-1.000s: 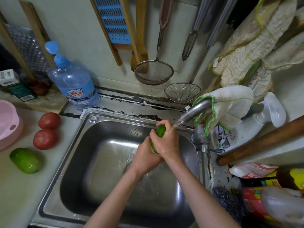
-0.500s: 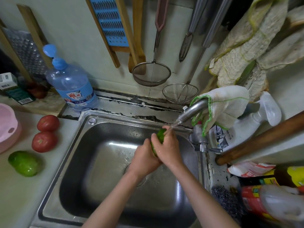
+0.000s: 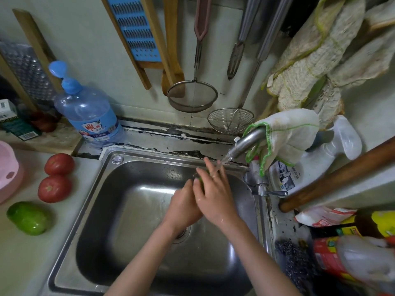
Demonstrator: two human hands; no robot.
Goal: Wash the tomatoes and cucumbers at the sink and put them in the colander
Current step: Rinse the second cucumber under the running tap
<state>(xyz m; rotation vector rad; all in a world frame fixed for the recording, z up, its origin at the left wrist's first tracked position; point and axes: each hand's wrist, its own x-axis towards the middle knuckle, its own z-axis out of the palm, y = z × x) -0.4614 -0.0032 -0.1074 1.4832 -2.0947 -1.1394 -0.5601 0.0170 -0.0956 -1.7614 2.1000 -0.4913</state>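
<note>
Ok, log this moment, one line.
step: rinsing cucumber under tap | left hand: holds cucumber | right hand: flat on it | counter: two tomatoes, second cucumber

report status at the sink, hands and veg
Left hand holds cucumber under running tap, right hand flat over it. Tomatoes, second cucumber on counter near pink colander. Nothing in the way.

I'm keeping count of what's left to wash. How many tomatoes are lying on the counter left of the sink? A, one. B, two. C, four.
B: a far tomato and a near tomato lie close together on the counter left of the sink.
</note>
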